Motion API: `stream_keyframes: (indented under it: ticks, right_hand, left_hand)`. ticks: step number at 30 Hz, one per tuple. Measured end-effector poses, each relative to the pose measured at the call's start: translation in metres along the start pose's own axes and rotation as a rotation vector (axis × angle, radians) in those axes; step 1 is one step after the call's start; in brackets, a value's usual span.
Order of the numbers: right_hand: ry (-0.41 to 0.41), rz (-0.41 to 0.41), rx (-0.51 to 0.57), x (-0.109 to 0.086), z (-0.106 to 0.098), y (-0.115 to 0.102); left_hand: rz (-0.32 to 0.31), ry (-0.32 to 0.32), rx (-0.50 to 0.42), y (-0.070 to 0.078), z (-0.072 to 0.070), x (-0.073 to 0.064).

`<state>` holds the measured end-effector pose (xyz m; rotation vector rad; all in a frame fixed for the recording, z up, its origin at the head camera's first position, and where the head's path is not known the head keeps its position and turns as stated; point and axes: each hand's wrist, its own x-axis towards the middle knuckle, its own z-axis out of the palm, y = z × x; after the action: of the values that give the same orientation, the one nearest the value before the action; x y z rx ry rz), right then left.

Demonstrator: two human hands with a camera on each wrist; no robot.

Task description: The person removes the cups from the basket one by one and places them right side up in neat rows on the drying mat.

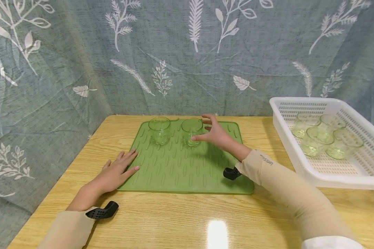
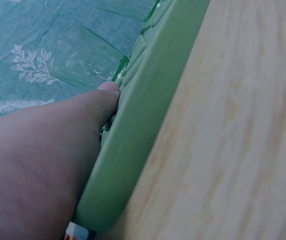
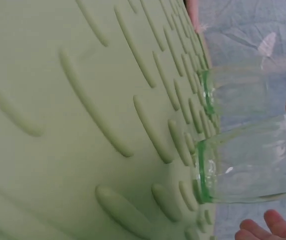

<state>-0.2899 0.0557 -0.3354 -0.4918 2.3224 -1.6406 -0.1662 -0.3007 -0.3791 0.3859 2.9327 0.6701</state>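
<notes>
Two clear green-tinted glasses stand upright on the green ridged mat [image 1: 187, 169], near its back edge: a left glass [image 1: 159, 129] and a right glass [image 1: 190, 128]. My right hand [image 1: 216, 134] is beside the right glass, its thumb in front and its fingers spread at the right side. In the right wrist view the fingers [image 3: 277, 225] show a gap from the wall of that glass [image 3: 247, 167]. My left hand [image 1: 116, 173] rests with fingers outstretched on the mat's left edge; its thumb [image 2: 108, 90] lies at the rim in the left wrist view.
A white slotted plastic basket [image 1: 288, 148] stands on the wooden table [image 1: 162, 221] at the right, holding several similar glasses [image 1: 317, 140]. Behind the table hangs a blue-grey curtain [image 1: 180, 93] with white leaf prints, which also runs along the left side.
</notes>
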Motion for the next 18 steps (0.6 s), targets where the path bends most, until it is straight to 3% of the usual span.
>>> stream_keyframes:
  ticks: [11,18]
  right_hand:
    - [0.016,-0.155,0.058,-0.028,-0.009,-0.016]
    - [0.001,-0.195,0.066,-0.049,-0.016,-0.023]
  left_hand:
    - [0.010,0.008,0.005,-0.001,0.000,-0.002]
    - [0.012,0.010,0.007,0.002,-0.001,-0.001]
